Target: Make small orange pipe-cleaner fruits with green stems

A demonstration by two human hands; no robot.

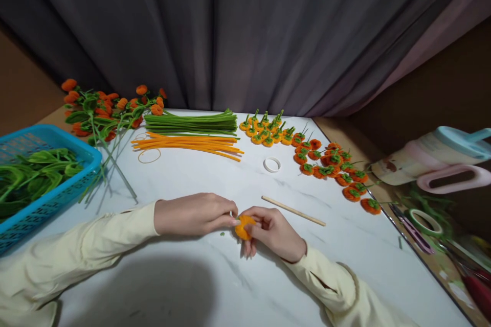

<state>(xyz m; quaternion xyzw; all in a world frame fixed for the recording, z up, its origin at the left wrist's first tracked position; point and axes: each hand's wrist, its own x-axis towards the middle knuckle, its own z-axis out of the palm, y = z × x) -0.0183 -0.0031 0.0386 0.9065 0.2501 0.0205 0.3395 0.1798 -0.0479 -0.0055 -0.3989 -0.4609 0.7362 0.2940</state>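
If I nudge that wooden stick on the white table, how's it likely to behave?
The stick looks thin and straight, so it's probably stiff and light. It seems round and lies on what looks like a smooth table, so a sideways nudge could set it rolling. Pushed at one end, it would probably swivel, being long and narrow.

Glossy blue plastic basket; matt grey cloth curtain; fuzzy stems

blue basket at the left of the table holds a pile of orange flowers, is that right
No, the contents are wrong: the head view shows the blue basket at the left of the table holding a pile of green leaves.
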